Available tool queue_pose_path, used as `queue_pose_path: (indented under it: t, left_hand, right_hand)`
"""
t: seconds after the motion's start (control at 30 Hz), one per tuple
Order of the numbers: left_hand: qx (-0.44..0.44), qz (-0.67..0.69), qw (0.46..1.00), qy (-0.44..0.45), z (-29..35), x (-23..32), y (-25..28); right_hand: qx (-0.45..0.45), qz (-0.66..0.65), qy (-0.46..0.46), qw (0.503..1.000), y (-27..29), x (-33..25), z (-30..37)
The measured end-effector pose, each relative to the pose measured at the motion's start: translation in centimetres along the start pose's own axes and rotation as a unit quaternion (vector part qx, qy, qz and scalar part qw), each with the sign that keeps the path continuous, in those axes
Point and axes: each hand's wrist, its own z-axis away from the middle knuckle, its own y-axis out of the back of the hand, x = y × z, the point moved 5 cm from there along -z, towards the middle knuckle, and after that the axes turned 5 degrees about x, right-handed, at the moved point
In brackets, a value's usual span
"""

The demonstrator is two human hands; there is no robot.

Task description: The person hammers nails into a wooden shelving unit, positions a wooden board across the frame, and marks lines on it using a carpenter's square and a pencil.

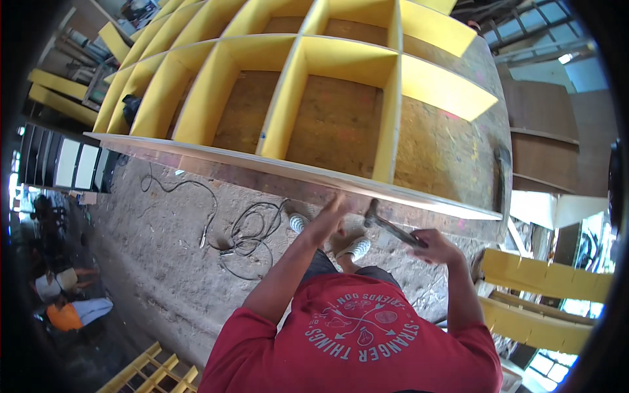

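Observation:
My right hand (435, 247) is closed round the handle of a hammer (396, 230), whose head points left toward the long front board (288, 169) of a yellow wooden grid frame (298, 108). Close by, my left hand (337, 208) is at the outer face of that board, a short way left of the hammer head. Motion smears its fingers, so whether they pinch anything is hidden from me. The frame lies on a stained wooden workbench (452, 160), and thin upright panels divide it into several open compartments.
A black cable (252, 226) lies coiled on the dusty floor to my left. Brown boards (540, 111) lean at the right, above yellow slotted panels (547, 275). Two people (65, 298) are at the far left. Part of another yellow grid (154, 370) shows at the lower left.

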Motion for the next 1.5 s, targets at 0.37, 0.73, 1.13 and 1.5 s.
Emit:
queue_pose_path:
  t: [0.37, 0.73, 1.13, 1.5]
  left_hand:
    - [0.016, 0.159, 0.987, 0.012, 7.1, -1.3, 17.5]
    - [0.201, 0.191, 0.957, -0.085, 10.3, 4.4, 32.5]
    - [0.35, 0.2, 0.897, -0.181, 16.1, 5.5, 32.6]
    - [0.24, 0.049, 0.922, -0.3, 18.8, 12.7, 39.8]
  right_hand:
    - [0.181, -0.309, 0.279, 0.891, -5.9, -20.8, -7.5]
    - [0.231, -0.293, 0.283, 0.884, -10.5, -29.1, -17.7]
    - [0.17, -0.207, 0.272, 0.924, -15.7, -31.2, -19.9]
    - [-0.001, -0.011, 0.389, 0.921, -31.7, -44.5, -24.4]
